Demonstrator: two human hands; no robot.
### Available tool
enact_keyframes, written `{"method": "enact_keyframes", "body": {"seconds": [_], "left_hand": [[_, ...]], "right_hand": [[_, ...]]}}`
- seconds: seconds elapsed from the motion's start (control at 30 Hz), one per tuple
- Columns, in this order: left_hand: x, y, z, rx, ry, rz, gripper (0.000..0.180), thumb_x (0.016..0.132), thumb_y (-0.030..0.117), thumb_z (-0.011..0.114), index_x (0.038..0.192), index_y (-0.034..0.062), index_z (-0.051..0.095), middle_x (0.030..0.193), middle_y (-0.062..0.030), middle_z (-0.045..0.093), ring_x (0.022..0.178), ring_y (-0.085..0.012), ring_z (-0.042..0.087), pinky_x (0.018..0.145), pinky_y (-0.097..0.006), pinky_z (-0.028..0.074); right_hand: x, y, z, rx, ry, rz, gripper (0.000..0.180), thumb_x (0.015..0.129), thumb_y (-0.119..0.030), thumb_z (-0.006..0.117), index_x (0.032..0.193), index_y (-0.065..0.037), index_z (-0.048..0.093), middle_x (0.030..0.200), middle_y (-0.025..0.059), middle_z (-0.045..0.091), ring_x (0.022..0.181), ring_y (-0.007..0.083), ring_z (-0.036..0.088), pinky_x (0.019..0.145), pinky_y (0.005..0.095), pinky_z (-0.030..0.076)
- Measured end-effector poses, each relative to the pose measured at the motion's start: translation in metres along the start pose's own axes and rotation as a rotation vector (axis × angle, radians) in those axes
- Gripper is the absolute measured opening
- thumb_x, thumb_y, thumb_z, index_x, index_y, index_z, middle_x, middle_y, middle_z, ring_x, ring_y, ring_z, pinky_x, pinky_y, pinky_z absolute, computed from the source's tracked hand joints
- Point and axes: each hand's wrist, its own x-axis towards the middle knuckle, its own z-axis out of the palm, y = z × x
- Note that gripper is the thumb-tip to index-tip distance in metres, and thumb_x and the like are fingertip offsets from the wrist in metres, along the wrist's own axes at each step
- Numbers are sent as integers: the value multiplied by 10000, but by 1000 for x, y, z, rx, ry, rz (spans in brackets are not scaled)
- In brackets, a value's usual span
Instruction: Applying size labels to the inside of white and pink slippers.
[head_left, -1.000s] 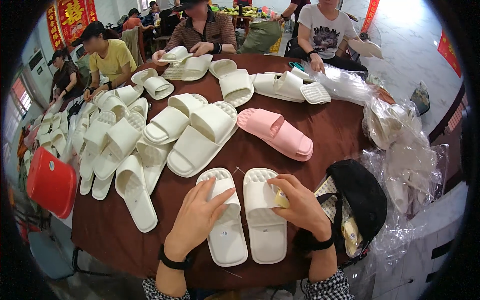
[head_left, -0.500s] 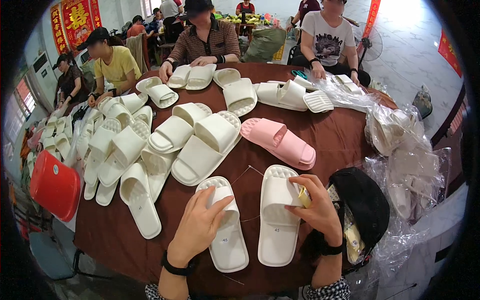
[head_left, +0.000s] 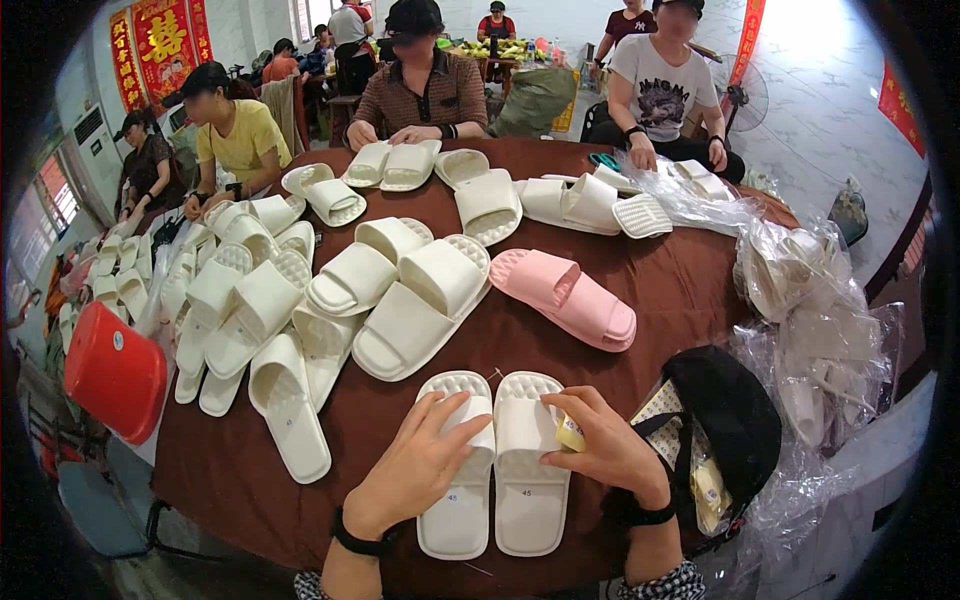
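Two white slide slippers lie side by side in front of me, toes toward me, with small number stickers on their insoles. My left hand [head_left: 415,470] curls over the strap of the left slipper [head_left: 453,520], fingers and thumb on its upper. On the right slipper [head_left: 529,518], my right hand [head_left: 615,450] grips the outer side of the strap. A small folded yellow label strip [head_left: 571,433] sits between that hand's thumb and fingers. A thin clear thread [head_left: 497,373] shows at the heel ends. The slippers' inner edges touch or nearly touch.
Beyond them lies a pink slipper [head_left: 565,300], with many white slippers [head_left: 425,305] heaped left. A black bag [head_left: 735,425] with yellow label sheets stands right, beside plastic-wrapped slippers [head_left: 800,330]. A red stool [head_left: 115,370] is far left. Co-workers sit around the brown-covered table [head_left: 680,290].
The two slippers, set apart before, have come together; the right one moved left with my right hand. Both now appear slightly nearer to me. Across the table, a co-worker's hands have shifted.
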Motion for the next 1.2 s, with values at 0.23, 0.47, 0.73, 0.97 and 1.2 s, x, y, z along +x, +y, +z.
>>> {"method": "enact_keyframes", "body": {"seconds": [0.23,0.47,0.73,0.97,1.2], "left_hand": [[-1,2,-2,25,-20,2,511,895,209,724,1368,78,582,1483,-221,442,1386,-447,372,1161,-504,333],[0,-6,1,55,-52,3,594,859,352,773,1358,103,567,1506,-199,427,1387,-484,343,1149,-543,337],[1,1,-1,163,-43,30,703,754,375,845,1351,106,589,1451,-192,487,1340,-417,407,1137,-504,315],[3,2,3,156,-35,69,802,750,412,835,1445,138,542,1447,-138,523,1235,-362,497,1094,-488,366],[0,-3,2,182,-48,77,838,712,385,854,1452,144,541,1407,-92,572,1199,-358,511,1078,-481,384]], "right_hand": [[3,6,2,59,-24,-87,689,807,-279,827,1377,-22,537,1326,230,515,1202,386,570,1028,409,469],[3,2,-2,100,-67,-54,671,808,-255,832,1374,-29,550,1347,192,512,1238,362,541,1052,407,447],[4,2,2,97,-82,-139,670,810,-252,820,1375,-47,525,1362,222,505,1219,418,565,1021,435,482],[3,6,12,117,-127,-226,701,829,-263,800,1410,-45,473,1399,223,478,1218,434,565,999,463,485],[5,3,14,105,-129,-225,698,835,-263,796,1413,-46,471,1405,213,477,1213,433,568,993,458,488]]}}
